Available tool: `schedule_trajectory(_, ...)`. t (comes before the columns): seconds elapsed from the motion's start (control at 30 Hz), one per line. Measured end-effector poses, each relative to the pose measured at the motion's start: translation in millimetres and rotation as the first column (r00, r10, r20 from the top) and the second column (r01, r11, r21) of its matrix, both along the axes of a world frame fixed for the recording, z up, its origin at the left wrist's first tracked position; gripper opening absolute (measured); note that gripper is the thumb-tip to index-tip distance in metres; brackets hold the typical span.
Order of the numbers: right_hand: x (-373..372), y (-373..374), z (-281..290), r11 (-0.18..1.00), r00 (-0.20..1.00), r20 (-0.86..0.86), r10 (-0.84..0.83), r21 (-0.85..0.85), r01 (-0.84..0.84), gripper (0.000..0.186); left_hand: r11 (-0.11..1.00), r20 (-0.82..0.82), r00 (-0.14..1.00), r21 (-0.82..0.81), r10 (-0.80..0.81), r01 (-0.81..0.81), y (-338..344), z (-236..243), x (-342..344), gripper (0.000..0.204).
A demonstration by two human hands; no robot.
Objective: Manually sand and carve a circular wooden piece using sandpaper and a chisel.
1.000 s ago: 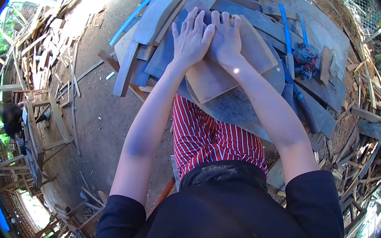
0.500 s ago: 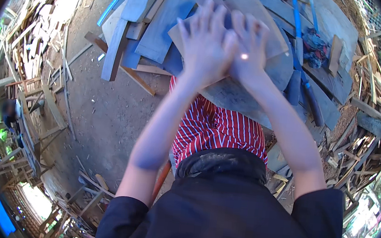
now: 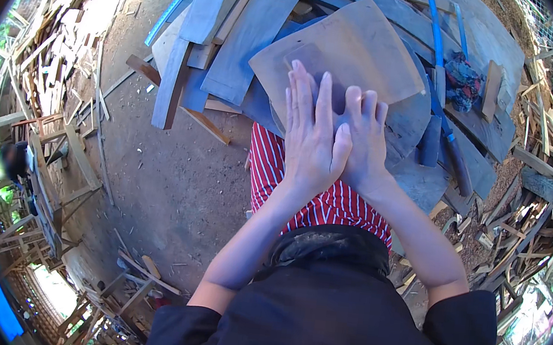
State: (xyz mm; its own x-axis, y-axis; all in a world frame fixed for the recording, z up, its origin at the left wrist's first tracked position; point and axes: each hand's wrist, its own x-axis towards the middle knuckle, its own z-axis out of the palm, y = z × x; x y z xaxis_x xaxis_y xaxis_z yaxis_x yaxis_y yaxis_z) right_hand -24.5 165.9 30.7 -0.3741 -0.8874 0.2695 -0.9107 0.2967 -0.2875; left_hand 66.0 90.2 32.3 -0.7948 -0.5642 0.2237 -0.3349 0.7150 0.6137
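Observation:
My left hand (image 3: 313, 139) is open, its fingers stretched away from me and its thumb lying against my right hand (image 3: 366, 138). The right hand's fingers are apart and bent at the tips, with nothing visible in them. Both hands are over the near edge of a tan, flat, roughly square sheet (image 3: 367, 44); whether they press on it I cannot tell. A darker patch shows on the sheet around the fingertips. Beneath the sheet is a grey board with a rounded edge (image 3: 408, 122), partly hidden by the sheet and my hands.
Curved wooden planks (image 3: 253, 42) are stacked left of the sheet. On the right lie a blue-framed saw (image 3: 438, 41), a dark-handled tool (image 3: 455, 154) and a crumpled dark red and blue cloth (image 3: 463, 81). Wood scraps (image 3: 55, 35) heap up on both sides of the dirt floor (image 3: 161, 180).
Both hands have drawn back toward my body, from the middle of the tan sheet to its near edge. More of the sheet shows, and my right fingers look more bent.

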Motion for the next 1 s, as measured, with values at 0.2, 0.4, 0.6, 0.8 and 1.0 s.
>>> schedule_trajectory(0.2,-51,-102,-2,0.989,0.965,-0.255,-0.065,0.112,0.096,0.039,0.999,-0.133,0.991,-0.016,0.029,-0.032,-102,-9,-62,0.059)
schedule_trajectory(0.4,-44,-93,-21,0.996,0.966,-0.251,-0.063,0.044,0.076,0.041,0.994,-0.041,0.999,-0.108,0.029,-0.034,-96,-21,-53,0.062)
schedule_trajectory(0.6,10,10,12,0.996,0.999,0.040,0.027,0.088,-0.031,0.049,0.997,0.024,0.997,-0.037,0.075,-0.074,18,6,12,0.068)
schedule_trajectory(0.8,-34,-82,-5,0.996,0.954,-0.294,-0.059,0.050,0.077,0.035,0.990,-0.099,0.990,-0.093,0.095,-0.104,-79,-10,-43,0.063)
schedule_trajectory(1.0,-49,-113,-17,0.991,0.957,-0.273,-0.095,0.064,0.117,0.037,0.984,-0.011,0.998,-0.167,0.057,-0.058,-121,-22,-60,0.064)
